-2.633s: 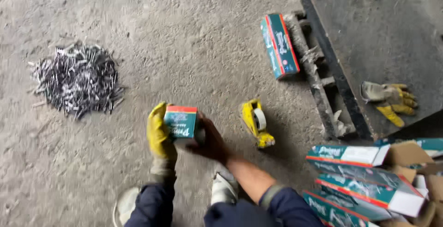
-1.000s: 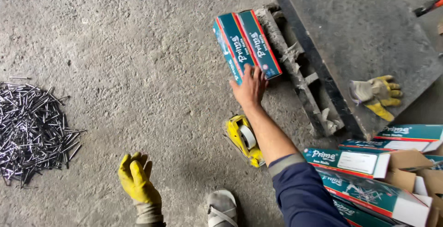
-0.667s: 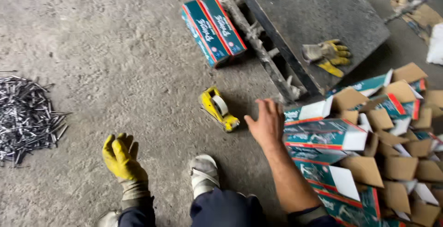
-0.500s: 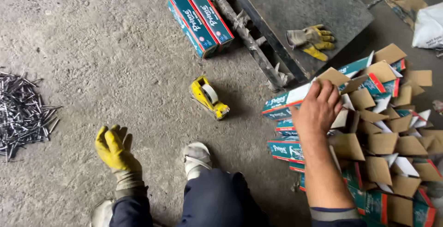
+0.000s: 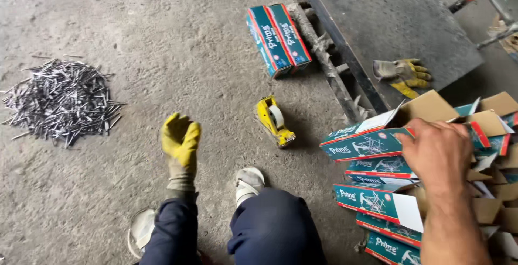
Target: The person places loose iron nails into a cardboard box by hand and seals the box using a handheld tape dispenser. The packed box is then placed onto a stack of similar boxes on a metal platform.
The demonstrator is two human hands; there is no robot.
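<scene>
Resting spread on the right pile's top flat carton (image 5: 372, 143), bare right hand (image 5: 440, 154) ungripped; probably light, flimsy, best edge-pinched.

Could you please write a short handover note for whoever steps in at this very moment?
Left hand: in a yellow glove, open, empty, held above the concrete floor.
Right hand: bare, resting on the top open teal carton of the pile of open cartons; whether it grips yet is unclear.
Done: two closed teal boxes lie side by side by the metal plate.
Left: loose nail heap far left; the pile's cartons stand open. Yellow tape dispenser lies between the hands.
</scene>
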